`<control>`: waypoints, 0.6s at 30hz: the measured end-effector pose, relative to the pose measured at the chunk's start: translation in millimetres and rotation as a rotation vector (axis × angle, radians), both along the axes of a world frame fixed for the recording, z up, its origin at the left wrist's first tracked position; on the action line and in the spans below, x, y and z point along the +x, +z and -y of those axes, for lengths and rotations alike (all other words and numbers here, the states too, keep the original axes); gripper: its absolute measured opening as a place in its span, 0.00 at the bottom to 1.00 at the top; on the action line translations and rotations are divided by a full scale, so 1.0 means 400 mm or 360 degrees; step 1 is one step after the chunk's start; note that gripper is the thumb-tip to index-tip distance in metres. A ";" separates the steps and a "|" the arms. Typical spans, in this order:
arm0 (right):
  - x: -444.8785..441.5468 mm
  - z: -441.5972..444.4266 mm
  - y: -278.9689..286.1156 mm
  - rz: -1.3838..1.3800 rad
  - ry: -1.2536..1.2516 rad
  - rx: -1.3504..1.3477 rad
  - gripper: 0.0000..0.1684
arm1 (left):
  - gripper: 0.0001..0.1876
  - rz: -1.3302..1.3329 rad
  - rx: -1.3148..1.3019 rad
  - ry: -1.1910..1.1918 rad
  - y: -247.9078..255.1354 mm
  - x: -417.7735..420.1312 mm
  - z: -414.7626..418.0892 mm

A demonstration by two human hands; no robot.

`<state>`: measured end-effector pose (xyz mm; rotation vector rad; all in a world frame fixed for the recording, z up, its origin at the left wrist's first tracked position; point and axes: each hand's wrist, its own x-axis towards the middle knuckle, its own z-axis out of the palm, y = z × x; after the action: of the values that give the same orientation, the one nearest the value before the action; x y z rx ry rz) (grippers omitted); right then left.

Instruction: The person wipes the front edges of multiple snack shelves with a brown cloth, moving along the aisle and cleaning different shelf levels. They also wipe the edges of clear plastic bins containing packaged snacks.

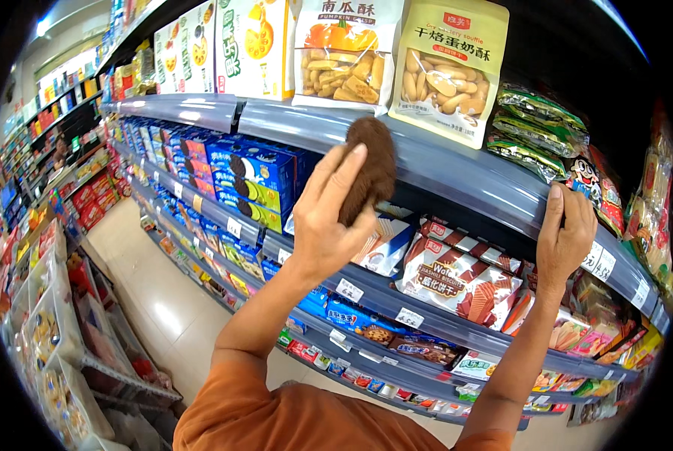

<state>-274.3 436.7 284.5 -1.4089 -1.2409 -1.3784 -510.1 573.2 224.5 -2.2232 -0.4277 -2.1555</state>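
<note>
My left hand (328, 217) grips a brown fuzzy cleaning cloth (372, 163), which lies against the clear plastic front strip (454, 166) of the upper shelf. Further right, my right hand (564, 237) has its fingers hooked over the same strip, with the thumb near the top edge. Just above the cloth stand a white bag of pumpkin crisps (342, 67) and a yellow bag of biscuits (452, 79). Below, between my arms, lies a brown-striped bag of wafer biscuits (457, 276) on the shelf underneath. My left palm is partly hidden by the cloth.
Tall cartons (252, 51) stand at the upper left. Blue cookie boxes (252, 180) fill the second shelf, and green snack packs (539, 132) are stacked on the right. Clear bins (54, 327) line the aisle's other side, across the tiled floor (167, 310). A person (60, 152) is far off.
</note>
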 end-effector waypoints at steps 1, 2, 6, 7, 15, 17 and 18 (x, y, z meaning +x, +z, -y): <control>0.001 0.003 0.001 -0.0013 -0.0013 -0.0011 0.10 | 0.30 -0.0044 0.0002 -0.0097 0.003 -0.007 -0.006; 0.005 0.007 0.003 -0.0062 -0.0080 -0.0074 0.09 | 0.30 -0.0054 0.0014 -0.0122 0.010 -0.024 -0.019; -0.057 -0.015 0.047 -0.0383 0.0155 0.0089 0.09 | 0.31 0.0099 -0.0034 0.0009 0.013 -0.082 -0.111; -0.069 -0.029 0.069 -0.0257 0.0201 0.0126 0.10 | 0.31 0.0183 -0.0181 -0.0143 0.001 -0.089 -0.137; -0.025 -0.189 0.335 -0.0535 0.0470 -0.0013 0.40 | 0.32 -0.0076 0.0121 -0.0076 -0.003 -0.105 -0.136; 0.033 -0.256 0.380 -0.0942 0.0694 -0.0062 0.43 | 0.33 -0.0082 0.0128 -0.0072 -0.006 -0.110 -0.141; 0.048 -0.268 0.397 -0.1054 0.0747 -0.0121 0.42 | 0.34 -0.0069 0.0124 -0.0107 -0.007 -0.104 -0.144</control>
<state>-255.2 544.1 443.2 -1.3503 -1.0771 -0.4864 -551.7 630.9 221.8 -2.2692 -0.2668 -2.1117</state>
